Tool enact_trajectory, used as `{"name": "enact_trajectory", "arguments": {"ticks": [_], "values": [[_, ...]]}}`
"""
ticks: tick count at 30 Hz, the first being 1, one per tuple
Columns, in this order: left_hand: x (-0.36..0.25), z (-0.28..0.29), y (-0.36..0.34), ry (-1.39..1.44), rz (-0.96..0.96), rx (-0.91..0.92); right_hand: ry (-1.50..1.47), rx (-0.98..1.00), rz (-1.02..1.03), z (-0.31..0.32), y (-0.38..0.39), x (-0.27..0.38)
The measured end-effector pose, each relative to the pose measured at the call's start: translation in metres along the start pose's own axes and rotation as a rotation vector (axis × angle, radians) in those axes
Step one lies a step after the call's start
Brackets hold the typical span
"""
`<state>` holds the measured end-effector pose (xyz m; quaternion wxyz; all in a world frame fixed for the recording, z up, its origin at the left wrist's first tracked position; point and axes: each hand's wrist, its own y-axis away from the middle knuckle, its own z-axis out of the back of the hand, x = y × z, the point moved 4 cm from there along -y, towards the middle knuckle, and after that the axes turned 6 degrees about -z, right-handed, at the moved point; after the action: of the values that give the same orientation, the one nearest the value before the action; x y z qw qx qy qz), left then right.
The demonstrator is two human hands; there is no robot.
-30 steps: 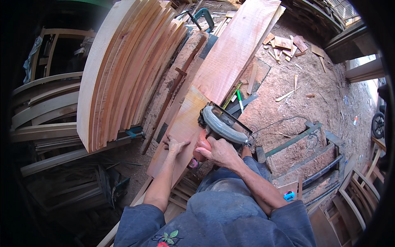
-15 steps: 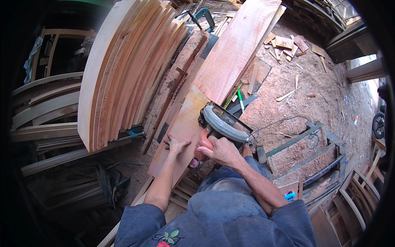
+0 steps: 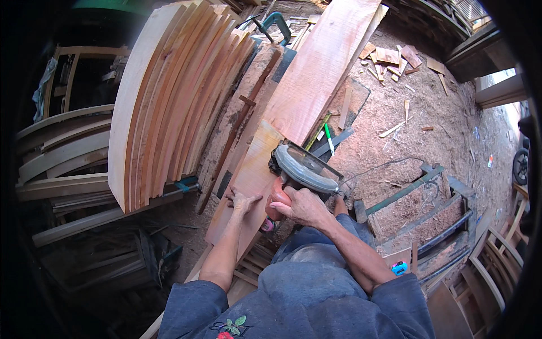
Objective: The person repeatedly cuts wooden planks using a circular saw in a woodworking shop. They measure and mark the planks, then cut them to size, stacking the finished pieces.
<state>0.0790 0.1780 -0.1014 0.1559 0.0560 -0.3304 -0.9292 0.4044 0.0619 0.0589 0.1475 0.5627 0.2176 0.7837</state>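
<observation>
A circular saw [image 3: 307,171] with a grey blade guard and an orange handle rests across a wooden board [image 3: 255,172]. My right hand [image 3: 306,207] is wrapped round the saw's orange handle. On the same board, just left of the saw, my left hand [image 3: 244,202] presses down. Its thumb points toward the saw and its fingers are spread toward the board's left edge. A wider, pinkish plank [image 3: 316,73] stretches away beyond the saw. Beside the saw lie a green marker [image 3: 329,139] and a dark flat bar [image 3: 333,144]. The guard hides the blade's cutting edge.
Curved boards [image 3: 164,107] stand stacked on the left. A teal clamp [image 3: 276,26] sits at the far end. Offcuts [image 3: 389,56] lie on the sawdust-covered floor, where the cord [image 3: 389,165] trails past a metal frame [image 3: 403,191]. A blue tape measure [image 3: 399,268] is near my right arm.
The saw has shifted very slightly left over the board, with my right hand still on its handle. My left hand stays in place on the board. The whole view has tilted a little.
</observation>
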Motion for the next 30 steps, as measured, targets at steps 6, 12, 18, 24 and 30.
{"name": "enact_trajectory", "arguments": {"ticks": [6, 12, 18, 24, 30], "values": [[-0.003, 0.002, 0.004, 0.002, -0.014, 0.001, -0.004, -0.007, 0.015, 0.002, -0.002, 0.001], [-0.003, 0.003, 0.005, 0.023, -0.03, -0.001, -0.009, -0.017, 0.041, -0.002, -0.008, -0.001], [-0.002, 0.002, 0.002, 0.011, -0.02, 0.013, -0.025, -0.006, 0.046, -0.004, -0.014, -0.001], [0.008, -0.006, -0.01, -0.012, -0.015, 0.008, -0.04, -0.015, 0.045, -0.006, -0.019, 0.002], [0.014, -0.008, -0.014, -0.018, -0.04, 0.018, -0.023, 0.013, 0.058, -0.007, -0.024, 0.003]]}}
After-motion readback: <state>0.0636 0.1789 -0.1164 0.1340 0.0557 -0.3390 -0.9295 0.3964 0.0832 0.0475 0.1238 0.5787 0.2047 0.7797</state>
